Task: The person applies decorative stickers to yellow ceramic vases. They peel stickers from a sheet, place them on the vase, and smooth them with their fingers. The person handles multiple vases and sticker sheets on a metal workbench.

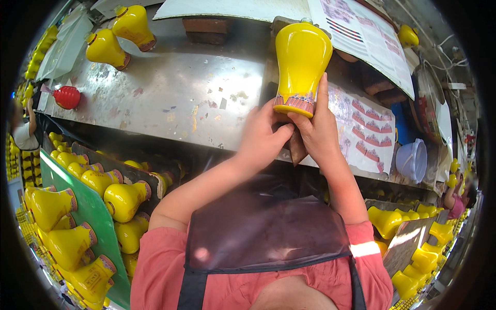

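Note:
A glossy yellow vase [302, 57] lies with its foot toward me and its narrow neck pointing away. A patterned pink and blue band runs round it just above the foot. My right hand [319, 132] grips the foot end, the index finger stretched along the vase's right side and the thumb against the foot. At the left of the foot, my left hand [264, 135] has its fingers closed on the edge, slightly blurred. Beside my right hand lies a printed decal sheet [361, 132] with rows of curved pink and blue band pieces.
Two yellow vases [106, 49] stand at the metal table's [206, 93] far left, near a red ribbed object [67, 97]. A pale blue bucket [411, 161] is at the right, below a propped printed sheet [361, 36]. Several vases fill racks with a green board [82, 217] at lower left.

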A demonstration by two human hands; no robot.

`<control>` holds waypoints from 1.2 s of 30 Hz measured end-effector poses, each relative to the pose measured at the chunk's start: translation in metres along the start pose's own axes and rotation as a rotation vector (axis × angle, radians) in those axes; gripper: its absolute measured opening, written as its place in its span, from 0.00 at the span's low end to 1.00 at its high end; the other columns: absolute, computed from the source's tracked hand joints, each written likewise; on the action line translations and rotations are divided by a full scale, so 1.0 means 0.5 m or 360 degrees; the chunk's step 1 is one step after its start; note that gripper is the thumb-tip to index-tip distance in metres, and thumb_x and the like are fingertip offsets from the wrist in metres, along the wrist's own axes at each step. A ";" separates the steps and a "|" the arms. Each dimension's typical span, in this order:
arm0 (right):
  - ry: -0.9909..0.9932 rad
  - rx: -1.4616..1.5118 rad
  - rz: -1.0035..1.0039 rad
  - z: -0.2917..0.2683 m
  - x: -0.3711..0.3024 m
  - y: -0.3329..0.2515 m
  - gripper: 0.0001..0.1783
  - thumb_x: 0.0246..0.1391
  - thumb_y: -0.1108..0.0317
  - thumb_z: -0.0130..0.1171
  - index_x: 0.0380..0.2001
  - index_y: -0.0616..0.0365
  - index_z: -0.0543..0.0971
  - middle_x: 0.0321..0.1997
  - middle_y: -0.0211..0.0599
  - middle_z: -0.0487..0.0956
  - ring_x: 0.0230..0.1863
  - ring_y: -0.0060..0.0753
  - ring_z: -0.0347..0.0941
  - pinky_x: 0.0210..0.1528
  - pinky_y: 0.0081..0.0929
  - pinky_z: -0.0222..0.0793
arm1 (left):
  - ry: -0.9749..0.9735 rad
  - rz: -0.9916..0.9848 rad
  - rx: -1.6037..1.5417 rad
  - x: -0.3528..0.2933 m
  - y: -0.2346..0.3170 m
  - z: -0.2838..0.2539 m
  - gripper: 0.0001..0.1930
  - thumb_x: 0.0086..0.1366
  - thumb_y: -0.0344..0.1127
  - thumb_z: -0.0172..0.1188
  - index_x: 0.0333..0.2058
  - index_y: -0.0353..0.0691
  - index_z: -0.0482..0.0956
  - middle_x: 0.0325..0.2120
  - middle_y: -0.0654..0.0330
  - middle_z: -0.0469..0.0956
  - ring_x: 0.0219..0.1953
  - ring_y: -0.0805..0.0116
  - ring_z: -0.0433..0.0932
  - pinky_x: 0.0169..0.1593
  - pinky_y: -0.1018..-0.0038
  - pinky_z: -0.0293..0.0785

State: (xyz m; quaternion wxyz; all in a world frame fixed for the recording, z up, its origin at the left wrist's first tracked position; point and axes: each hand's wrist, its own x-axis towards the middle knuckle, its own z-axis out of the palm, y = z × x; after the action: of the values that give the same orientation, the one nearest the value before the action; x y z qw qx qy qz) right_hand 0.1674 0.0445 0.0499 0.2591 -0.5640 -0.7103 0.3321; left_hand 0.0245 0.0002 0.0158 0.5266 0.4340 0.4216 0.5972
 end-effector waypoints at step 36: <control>0.0074 0.0325 0.0048 -0.032 -0.005 0.040 0.39 0.63 0.63 0.61 0.76 0.49 0.62 0.36 0.43 0.83 0.30 0.32 0.77 0.37 0.32 0.75 | -0.0054 0.0816 0.1441 0.056 -0.004 -0.080 0.43 0.58 0.51 0.70 0.68 0.38 0.67 0.54 0.50 0.77 0.58 0.48 0.72 0.66 0.51 0.57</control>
State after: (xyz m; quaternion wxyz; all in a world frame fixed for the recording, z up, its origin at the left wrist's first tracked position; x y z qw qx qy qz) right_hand 0.1922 0.0480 0.0451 0.3265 -0.5529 -0.6580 0.3934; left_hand -0.0153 0.0264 0.0053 0.1295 0.7172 0.5092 0.4577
